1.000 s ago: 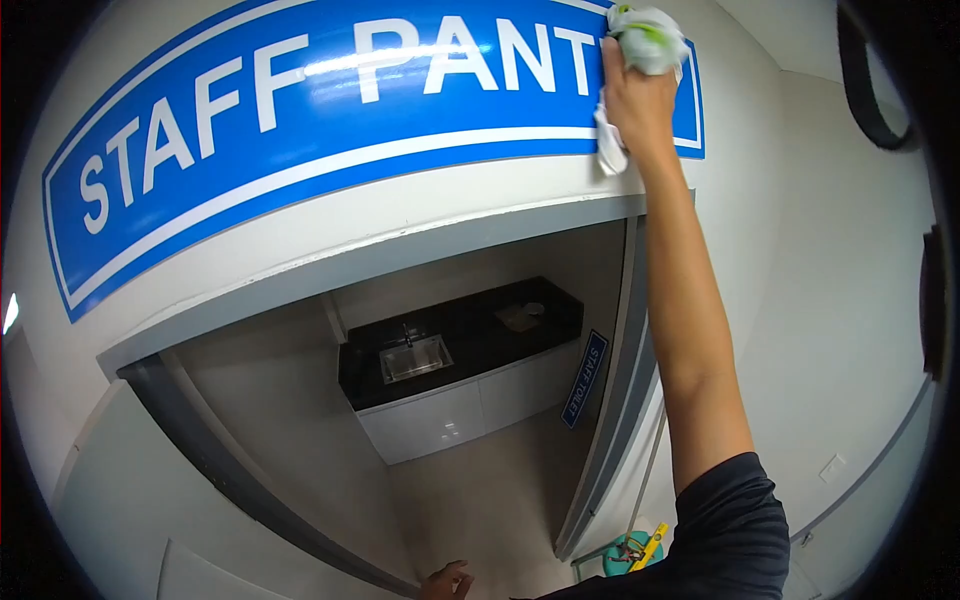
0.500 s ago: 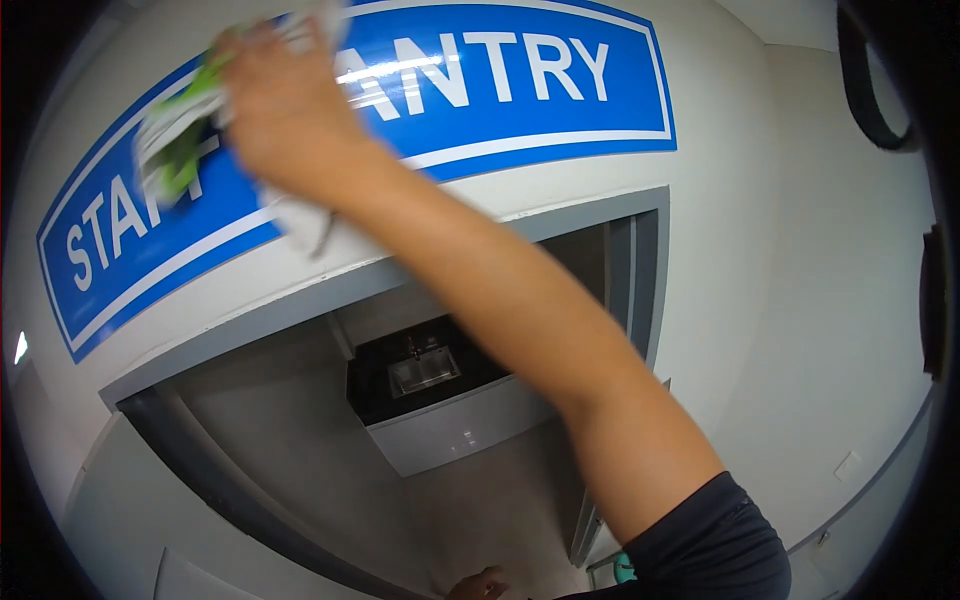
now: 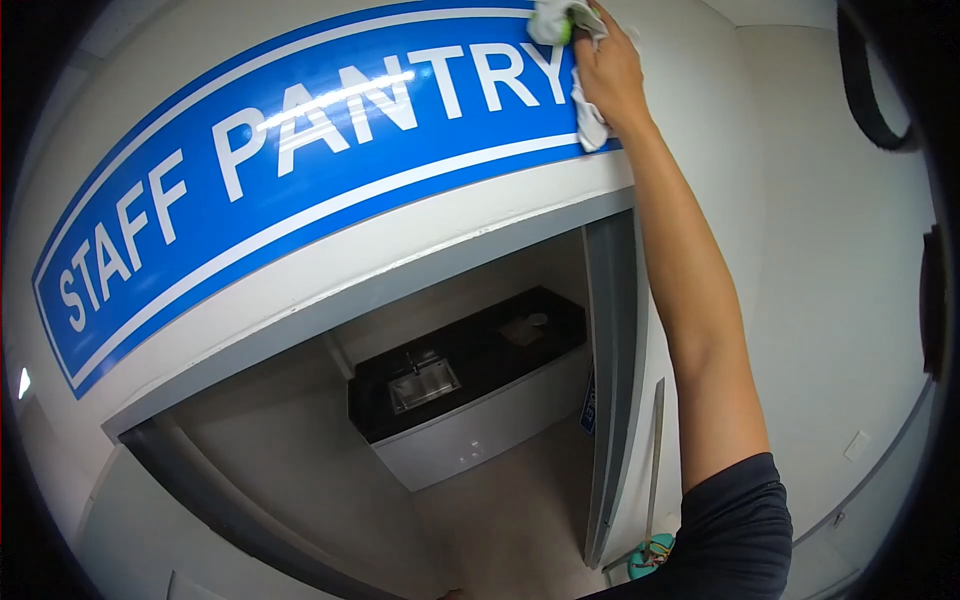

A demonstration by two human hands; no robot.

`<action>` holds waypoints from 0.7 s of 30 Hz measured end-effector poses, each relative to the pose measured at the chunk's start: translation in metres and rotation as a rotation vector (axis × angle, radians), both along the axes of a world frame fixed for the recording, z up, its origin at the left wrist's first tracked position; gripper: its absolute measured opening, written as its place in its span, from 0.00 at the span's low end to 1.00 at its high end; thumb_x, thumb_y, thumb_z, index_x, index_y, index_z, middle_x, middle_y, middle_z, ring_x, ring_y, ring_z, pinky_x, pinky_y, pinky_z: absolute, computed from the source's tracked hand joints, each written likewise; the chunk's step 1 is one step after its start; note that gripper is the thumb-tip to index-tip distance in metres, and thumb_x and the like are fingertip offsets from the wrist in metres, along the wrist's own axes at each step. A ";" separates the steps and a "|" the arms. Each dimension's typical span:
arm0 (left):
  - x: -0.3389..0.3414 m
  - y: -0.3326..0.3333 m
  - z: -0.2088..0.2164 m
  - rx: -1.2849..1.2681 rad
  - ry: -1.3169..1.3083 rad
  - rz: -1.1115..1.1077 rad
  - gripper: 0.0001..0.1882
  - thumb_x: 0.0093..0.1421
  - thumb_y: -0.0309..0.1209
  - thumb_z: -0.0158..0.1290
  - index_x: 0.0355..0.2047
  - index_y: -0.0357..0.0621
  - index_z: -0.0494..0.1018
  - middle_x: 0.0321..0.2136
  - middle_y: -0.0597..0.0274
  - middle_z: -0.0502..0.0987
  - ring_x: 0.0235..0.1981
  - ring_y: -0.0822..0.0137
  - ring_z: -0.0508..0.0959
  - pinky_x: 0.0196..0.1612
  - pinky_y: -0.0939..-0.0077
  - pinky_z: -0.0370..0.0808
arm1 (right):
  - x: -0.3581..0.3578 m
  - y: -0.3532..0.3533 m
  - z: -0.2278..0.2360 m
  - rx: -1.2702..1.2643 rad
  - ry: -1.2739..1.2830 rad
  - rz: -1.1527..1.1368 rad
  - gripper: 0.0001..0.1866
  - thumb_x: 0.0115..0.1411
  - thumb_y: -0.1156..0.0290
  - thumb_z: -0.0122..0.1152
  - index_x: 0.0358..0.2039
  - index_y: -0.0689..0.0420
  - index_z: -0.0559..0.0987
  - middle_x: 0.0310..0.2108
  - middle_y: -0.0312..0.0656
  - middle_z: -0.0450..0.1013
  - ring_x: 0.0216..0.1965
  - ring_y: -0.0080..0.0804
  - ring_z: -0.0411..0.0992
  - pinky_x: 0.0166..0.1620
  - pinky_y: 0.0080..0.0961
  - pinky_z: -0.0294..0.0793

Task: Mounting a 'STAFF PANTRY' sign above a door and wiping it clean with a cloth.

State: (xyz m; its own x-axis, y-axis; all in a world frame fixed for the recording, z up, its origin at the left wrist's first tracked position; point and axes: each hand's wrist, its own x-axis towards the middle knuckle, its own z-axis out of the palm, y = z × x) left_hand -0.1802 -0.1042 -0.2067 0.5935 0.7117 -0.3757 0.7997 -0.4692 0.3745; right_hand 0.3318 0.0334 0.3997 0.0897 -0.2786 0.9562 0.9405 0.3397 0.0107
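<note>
My right hand [image 3: 612,82] is raised to the right end of a long blue sign [image 3: 330,190] with white lettering and a white border, fixed on the wall above a doorway. Its fingers are closed on a white and green cloth [image 3: 592,128], which lies against the sign's upper right corner and hangs down along its right edge. Some of the cloth is hidden behind the fingers. Of my left hand only a small sliver [image 3: 455,594] shows at the lower edge, its fingers out of sight.
Below the sign is a grey door frame [image 3: 400,268]. Through it stands a black counter [image 3: 480,350] with a metal sink [image 3: 424,386]. To the right of the doorway, a long pole [image 3: 657,450] leans near a teal bucket-like object [image 3: 650,556]. A dark strap-like loop [image 3: 870,90] hangs upper right.
My right hand has swept the cloth from the sign's left part to its right end, uncovering the lettering. My left hand has dropped almost wholly out of the lower edge.
</note>
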 end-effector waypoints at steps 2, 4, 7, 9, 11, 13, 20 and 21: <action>0.002 -0.004 -0.002 0.410 -0.197 -0.276 0.19 0.61 0.39 0.54 0.46 0.38 0.76 0.49 0.44 0.75 0.47 0.54 0.78 0.54 0.62 0.71 | 0.028 0.014 -0.012 0.112 -0.048 -0.043 0.19 0.60 0.68 0.51 0.52 0.59 0.73 0.50 0.51 0.71 0.53 0.53 0.68 0.56 0.47 0.65; 0.014 -0.003 0.005 0.112 -0.248 -0.005 0.19 0.61 0.40 0.54 0.45 0.38 0.76 0.50 0.45 0.75 0.48 0.53 0.77 0.54 0.62 0.71 | 0.029 0.022 -0.032 0.069 0.009 -0.094 0.20 0.60 0.68 0.55 0.52 0.60 0.73 0.52 0.52 0.71 0.53 0.55 0.67 0.56 0.41 0.66; 0.015 0.007 0.005 -0.122 -0.310 0.207 0.24 0.62 0.42 0.54 0.52 0.39 0.70 0.44 0.49 0.78 0.44 0.55 0.78 0.50 0.63 0.73 | 0.002 0.025 -0.057 0.104 0.006 0.028 0.15 0.63 0.68 0.54 0.48 0.60 0.75 0.47 0.53 0.73 0.49 0.55 0.70 0.53 0.41 0.68; 0.012 0.014 -0.001 -0.051 -0.342 0.181 0.29 0.63 0.44 0.53 0.59 0.40 0.64 0.38 0.51 0.81 0.39 0.56 0.80 0.45 0.64 0.75 | -0.023 0.022 -0.062 0.080 0.040 0.208 0.13 0.65 0.66 0.53 0.45 0.61 0.76 0.44 0.54 0.74 0.46 0.55 0.71 0.51 0.40 0.68; 0.011 0.017 0.003 0.161 -0.286 0.081 0.30 0.63 0.44 0.53 0.59 0.39 0.64 0.36 0.50 0.81 0.39 0.54 0.80 0.45 0.63 0.75 | -0.055 0.013 -0.055 0.035 0.052 0.147 0.15 0.67 0.62 0.51 0.43 0.61 0.77 0.42 0.54 0.75 0.44 0.54 0.72 0.49 0.40 0.69; 0.020 0.036 -0.005 0.095 -0.304 0.074 0.27 0.63 0.44 0.51 0.57 0.42 0.65 0.39 0.49 0.80 0.41 0.53 0.79 0.44 0.60 0.75 | -0.101 0.010 -0.054 -0.063 0.020 -0.032 0.19 0.68 0.57 0.49 0.41 0.62 0.77 0.40 0.53 0.75 0.41 0.54 0.73 0.47 0.40 0.70; 0.001 0.009 0.006 0.036 -0.355 0.165 0.27 0.64 0.49 0.48 0.55 0.45 0.66 0.40 0.50 0.79 0.44 0.51 0.78 0.46 0.55 0.74 | -0.296 0.006 -0.021 0.114 -0.427 -0.163 0.21 0.55 0.68 0.61 0.49 0.61 0.75 0.57 0.52 0.66 0.62 0.49 0.60 0.65 0.52 0.52; -0.001 0.003 0.008 0.040 -0.363 0.171 0.27 0.64 0.49 0.48 0.55 0.45 0.66 0.40 0.50 0.79 0.44 0.51 0.78 0.46 0.55 0.74 | -0.322 0.006 -0.016 0.163 -0.434 -0.140 0.22 0.56 0.67 0.58 0.51 0.62 0.75 0.59 0.51 0.65 0.63 0.48 0.59 0.65 0.53 0.51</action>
